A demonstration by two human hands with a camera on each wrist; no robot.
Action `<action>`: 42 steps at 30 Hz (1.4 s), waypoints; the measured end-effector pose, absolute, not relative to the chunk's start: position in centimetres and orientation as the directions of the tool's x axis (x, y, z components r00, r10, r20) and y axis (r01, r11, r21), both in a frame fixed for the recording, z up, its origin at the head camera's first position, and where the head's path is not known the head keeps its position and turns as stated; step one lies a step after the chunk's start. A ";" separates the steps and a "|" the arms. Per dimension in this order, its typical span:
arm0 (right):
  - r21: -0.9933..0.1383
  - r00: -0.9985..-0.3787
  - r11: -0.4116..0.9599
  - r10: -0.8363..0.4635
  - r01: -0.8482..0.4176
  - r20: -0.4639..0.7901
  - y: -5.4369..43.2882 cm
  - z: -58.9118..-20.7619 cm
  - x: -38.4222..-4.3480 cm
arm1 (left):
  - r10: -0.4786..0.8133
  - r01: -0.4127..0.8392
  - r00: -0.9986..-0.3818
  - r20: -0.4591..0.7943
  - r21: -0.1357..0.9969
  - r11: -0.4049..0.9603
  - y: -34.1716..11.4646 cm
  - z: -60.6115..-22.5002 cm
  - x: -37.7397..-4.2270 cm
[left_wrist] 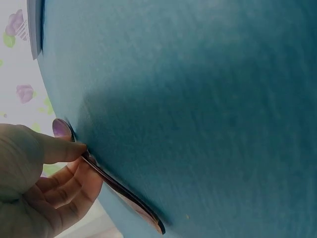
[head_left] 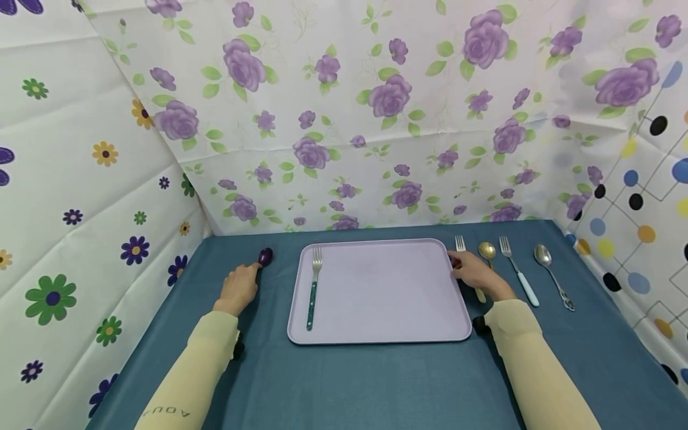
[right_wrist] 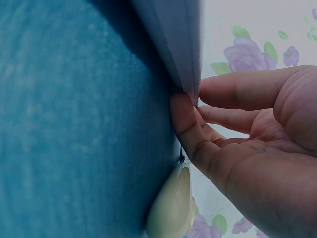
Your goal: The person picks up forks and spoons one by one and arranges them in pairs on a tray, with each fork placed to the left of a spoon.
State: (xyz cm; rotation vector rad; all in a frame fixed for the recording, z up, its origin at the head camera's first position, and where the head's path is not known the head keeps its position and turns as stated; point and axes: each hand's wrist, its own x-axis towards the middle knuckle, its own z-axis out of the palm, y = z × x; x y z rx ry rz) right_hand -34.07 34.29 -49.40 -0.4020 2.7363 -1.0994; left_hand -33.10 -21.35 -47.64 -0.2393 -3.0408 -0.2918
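Observation:
On the left of the table my left hand [head_left: 238,289] pinches a spoon [head_left: 266,257] with a dark purple bowl. In the left wrist view thumb and fingers grip the handle [left_wrist: 121,191], which lies close above the cloth. My right hand [head_left: 475,273] is at the right edge of a lavender tray [head_left: 387,292]. The right wrist view shows its thumb and finger pinching the tray's rim [right_wrist: 181,44]. A fork [head_left: 313,292] with a green handle lies on the tray's left side. Beneath the right hand, a fork [head_left: 460,243] with a cream handle is partly hidden.
Right of the tray lie a gold spoon [head_left: 487,251], partly covered by the right hand, a fork with a pale handle [head_left: 519,273] and a silver spoon [head_left: 544,257]. A blue cloth [head_left: 355,388] covers the table. Patterned sheets [head_left: 344,119] hang behind and at both sides.

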 end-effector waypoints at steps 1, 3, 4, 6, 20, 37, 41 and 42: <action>-0.697 -0.950 0.693 -0.307 -0.186 -0.052 34.3 -49.4 -34.1 | 0.144 0.160 -0.985 0.094 0.184 0.970 -21.4 -47.6 -33.1; -0.696 -0.951 0.694 -0.306 -0.186 -0.052 34.3 -49.3 -34.1 | 0.139 0.155 -0.986 0.096 0.186 0.970 -21.5 -47.6 -33.1; -0.695 -0.951 0.694 -0.306 -0.187 -0.051 34.3 -49.3 -34.0 | 0.136 0.152 -0.986 0.096 0.188 0.970 -21.5 -47.6 -33.1; -0.697 -0.951 0.693 -0.305 -0.187 -0.048 34.3 -49.2 -34.0 | 0.134 0.150 -0.987 0.093 0.192 0.970 -21.5 -47.5 -33.2; -0.699 -0.955 0.697 -0.289 -0.160 -0.070 34.3 -49.3 -33.9 | 0.141 0.157 -0.986 0.086 0.224 0.962 -20.2 -46.8 -33.2; -0.700 -0.956 0.698 -0.283 -0.152 -0.075 34.1 -49.2 -33.8 | 0.151 0.170 -0.983 0.100 0.224 0.960 -19.5 -46.4 -33.2; -0.704 -0.958 0.696 -0.276 -0.142 -0.080 34.0 -49.2 -33.8 | 0.151 0.171 -0.983 0.102 0.229 0.958 -19.2 -46.1 -33.2; -0.706 -0.959 0.694 -0.273 -0.139 -0.081 34.0 -49.2 -33.8 | 0.150 0.170 -0.983 0.102 0.231 0.958 -19.1 -46.0 -33.2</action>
